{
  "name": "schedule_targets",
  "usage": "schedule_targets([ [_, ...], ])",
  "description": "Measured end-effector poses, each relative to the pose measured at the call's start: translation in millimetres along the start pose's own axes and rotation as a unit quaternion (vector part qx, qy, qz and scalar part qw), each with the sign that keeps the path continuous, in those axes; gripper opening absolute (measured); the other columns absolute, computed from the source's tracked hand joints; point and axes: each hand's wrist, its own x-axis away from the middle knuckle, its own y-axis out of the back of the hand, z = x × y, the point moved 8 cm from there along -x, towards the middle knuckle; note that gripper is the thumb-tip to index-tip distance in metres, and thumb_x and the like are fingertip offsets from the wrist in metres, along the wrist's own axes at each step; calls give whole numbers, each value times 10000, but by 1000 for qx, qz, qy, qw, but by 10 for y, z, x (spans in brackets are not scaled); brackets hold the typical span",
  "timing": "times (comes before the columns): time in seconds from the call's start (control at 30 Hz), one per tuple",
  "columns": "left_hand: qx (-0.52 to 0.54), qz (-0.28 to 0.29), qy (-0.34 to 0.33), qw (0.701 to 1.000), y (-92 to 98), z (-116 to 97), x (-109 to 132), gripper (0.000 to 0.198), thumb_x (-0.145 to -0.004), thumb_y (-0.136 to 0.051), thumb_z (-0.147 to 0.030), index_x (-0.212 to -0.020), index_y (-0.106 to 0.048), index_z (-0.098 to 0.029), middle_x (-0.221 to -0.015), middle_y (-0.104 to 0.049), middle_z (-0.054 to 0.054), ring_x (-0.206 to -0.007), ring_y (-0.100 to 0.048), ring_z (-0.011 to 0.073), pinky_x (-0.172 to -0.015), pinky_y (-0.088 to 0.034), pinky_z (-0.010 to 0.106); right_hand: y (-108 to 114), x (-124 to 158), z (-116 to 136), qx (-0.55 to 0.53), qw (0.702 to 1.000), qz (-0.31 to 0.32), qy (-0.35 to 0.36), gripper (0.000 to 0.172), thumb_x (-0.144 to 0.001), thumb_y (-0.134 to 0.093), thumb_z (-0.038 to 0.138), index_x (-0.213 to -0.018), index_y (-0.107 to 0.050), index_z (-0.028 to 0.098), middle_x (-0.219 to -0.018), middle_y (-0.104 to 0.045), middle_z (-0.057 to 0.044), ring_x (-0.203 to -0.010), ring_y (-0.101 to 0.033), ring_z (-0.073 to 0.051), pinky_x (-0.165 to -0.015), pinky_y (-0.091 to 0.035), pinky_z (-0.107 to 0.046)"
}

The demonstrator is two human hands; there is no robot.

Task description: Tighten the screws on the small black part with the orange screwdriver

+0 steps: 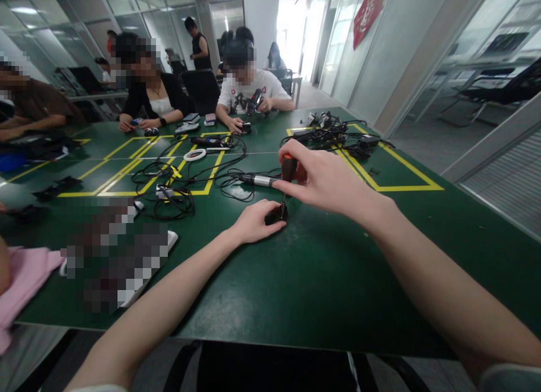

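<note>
Two hands, right hand (327,181) gripping upright screwdriver (288,169), left hand (253,223) pinning black part (276,214)

Dark green across the whole flat table top (321,279), crossed by bright yellow tape lines (397,172) boxing off rectangles. The right hand (325,181) pinches a screwdriver with an orange-and-black handle (289,168), its thin shaft dark. Under the left hand (253,223) sits a small black device (276,214). Just behind, a silver-and-black cylindrical tool (258,181) lies among tangled black cables (173,195). A white ring (194,154) shows pale against the green. Pink cloth (23,279) at the left edge. Across the table, a person's white printed T-shirt (249,90), another's black jacket (139,96). A red banner (367,12) hangs on the grey wall.
</note>
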Motion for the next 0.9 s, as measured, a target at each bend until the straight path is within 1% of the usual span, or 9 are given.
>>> schedule_targets([
  [0.1, -1, 3, 3, 1000, 6, -12, 3, 281, -935, -754, -385, -1152, -720, -209, -1043, -753, 73, -927, -705, 245, -851, -598, 371, 38, -11, 4, 18, 999, -20, -26, 224, -996, -646, 440, -1010, -628, 218, -817, -751, -41, -703, -670, -226, -650, -344, -296],
  [0.2, -1, 5, 6, 1000, 17, -23, 4, 286, -934, -752, -392, -1156, -720, -214, -1044, -758, 67, -924, -703, 238, -852, -599, 365, 36, -19, -12, 31, 998, -19, -42, 203, -1021, -590, 399, -1003, -646, 205, -786, -740, -51, -678, -655, -225, -643, -328, -302],
  [0.37, -3, 7, 6, 1000, 24, -25, 0, 282, -931, -757, -385, -1153, -722, -214, -1052, -764, 67, -928, -706, 241, -857, -596, 366, 36, -21, -52, 45, 997, -24, -50, 209, -936, -572, 304, -1070, -675, 183, -811, -730, -78, -695, -614, -231, -651, -327, -315],
  [0.47, -7, 6, 5, 1000, 25, -23, -1, 282, -927, -764, -377, -1149, -722, -208, -1059, -765, 73, -932, -707, 245, -862, -594, 372, 57, -16, -54, 43, 997, -36, -61, 176, -854, -629, 312, -974, -688, 197, -778, -703, -65, -670, -568, -213, -652, -326, -314],
  [0.53, -9, 6, 6, 1000, 25, -26, 0, 285, -925, -769, -375, -1147, -723, -202, -1050, -763, 76, -928, -708, 249, -861, -592, 374, 71, -12, -26, 44, 996, -38, -62, 154, -863, -643, 353, -898, -676, 207, -747, -685, -55, -655, -544, -205, -644, -308, -312],
  [0.67, -11, 8, 7, 1000, 23, -33, 1, 274, -936, -762, -375, -1153, -724, -212, -1040, -759, 65, -922, -705, 241, -854, -588, 360, 98, -7, 2, 47, 996, -25, -67, 356, -965, -613, 509, -769, -620, 211, -679, -643, -50, -639, -534, -200, -646, -279, -316],
  [0.77, -12, 9, 5, 1000, 20, -35, 1, 272, -936, -763, -376, -1147, -724, -209, -1039, -757, 64, -923, -701, 236, -850, -584, 353, 94, -4, -26, 23, 998, -4, -61, 263, -988, -574, 409, -833, -631, 205, -689, -646, -39, -622, -523, -183, -659, -301, -309],
  [0.83, -11, 7, 5, 1000, 21, -32, 2, 276, -932, -767, -377, -1146, -723, -207, -1034, -754, 63, -919, -700, 235, -848, -583, 352, 96, -1, -46, 12, 999, -4, -52, 126, -942, -574, 307, -945, -642, 200, -729, -666, -32, -619, -517, -175, -655, -304, -301],
  [0.9, -9, 5, 5, 1000, 23, -27, 3, 280, -931, -766, -378, -1150, -721, -210, -1033, -752, 62, -918, -700, 234, -849, -584, 352, 97, 2, -61, 13, 999, -12, -48, 139, -870, -607, 264, -993, -631, 203, -762, -680, -27, -621, -508, -170, -641, -296, -294],
])
